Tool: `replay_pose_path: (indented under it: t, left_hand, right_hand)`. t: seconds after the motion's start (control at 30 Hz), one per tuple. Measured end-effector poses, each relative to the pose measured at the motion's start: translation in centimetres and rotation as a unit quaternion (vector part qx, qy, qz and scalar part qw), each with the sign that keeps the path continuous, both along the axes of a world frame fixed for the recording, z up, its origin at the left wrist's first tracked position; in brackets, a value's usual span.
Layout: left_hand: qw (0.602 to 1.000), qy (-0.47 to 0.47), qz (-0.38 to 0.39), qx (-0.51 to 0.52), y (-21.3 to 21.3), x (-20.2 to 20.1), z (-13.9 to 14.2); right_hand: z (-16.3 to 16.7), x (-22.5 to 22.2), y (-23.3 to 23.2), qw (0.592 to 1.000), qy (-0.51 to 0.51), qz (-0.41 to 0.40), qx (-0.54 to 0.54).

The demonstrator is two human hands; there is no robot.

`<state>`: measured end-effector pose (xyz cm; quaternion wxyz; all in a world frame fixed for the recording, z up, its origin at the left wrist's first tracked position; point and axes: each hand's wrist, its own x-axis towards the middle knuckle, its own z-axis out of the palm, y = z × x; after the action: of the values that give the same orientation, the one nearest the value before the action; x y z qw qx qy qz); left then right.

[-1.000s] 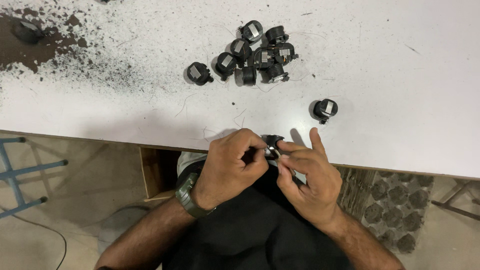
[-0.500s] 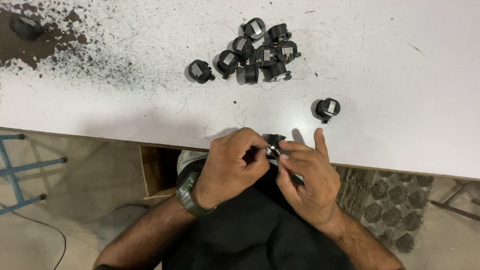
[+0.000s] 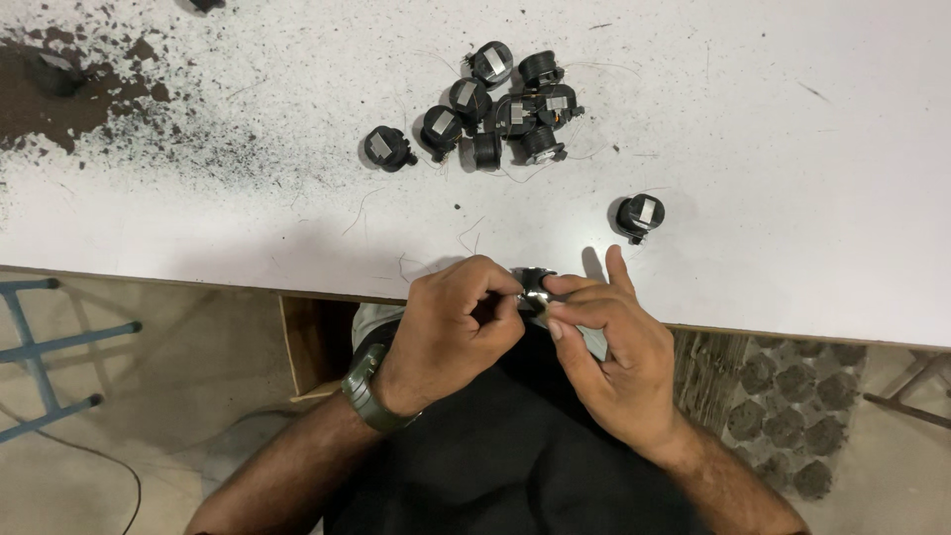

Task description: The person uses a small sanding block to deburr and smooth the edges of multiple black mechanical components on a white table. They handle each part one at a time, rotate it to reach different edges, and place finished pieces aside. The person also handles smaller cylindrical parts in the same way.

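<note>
Both my hands meet at the near edge of the white table. My left hand and my right hand pinch one small black coil part between the fingertips, closed on it from both sides. Most of the part is hidden by my fingers, so I cannot tell exactly how it sits.

Risks noted:
- The part is held over the table edge and my lap; a slip of either pinch would likely drop it to the floor.
- Thin loose wire strands lie on the table nearby; one could snag a finger.
- The single black part sits near my right hand; a wide movement could knock it.
- The heap of black parts is well apart.
- Dark dust at far left could soil parts slid that way.
</note>
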<state>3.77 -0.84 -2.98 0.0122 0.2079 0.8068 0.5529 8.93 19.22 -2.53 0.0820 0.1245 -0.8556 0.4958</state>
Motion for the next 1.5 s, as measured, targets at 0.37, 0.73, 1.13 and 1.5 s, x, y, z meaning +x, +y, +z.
replay_pose_path:
  t: [0.37,0.73,1.13,1.5]
  left_hand:
    - [1.000,-0.002,-0.007,-0.003,-0.3,-0.1,-0.2]
    - [0.999,-0.015,-0.032,0.011,-0.4,-0.5,0.0]
    - [0.998,-0.053,-0.038,0.008,-0.2,-0.6,0.7]
    - [0.984,0.090,-0.068,-0.135,0.3,-1.9,2.5]
  right_hand:
    - [1.5,-0.5,-0.2,0.999,-0.012,0.008,0.038]
    - [2.8,-1.5,0.1,0.998,-0.049,0.028,0.025]
    - [-0.7,-0.3,0.9,0.995,0.001,0.036,-0.096]
    - [-2.5,0.1,1.6,0.955,0.021,-0.062,-0.290]
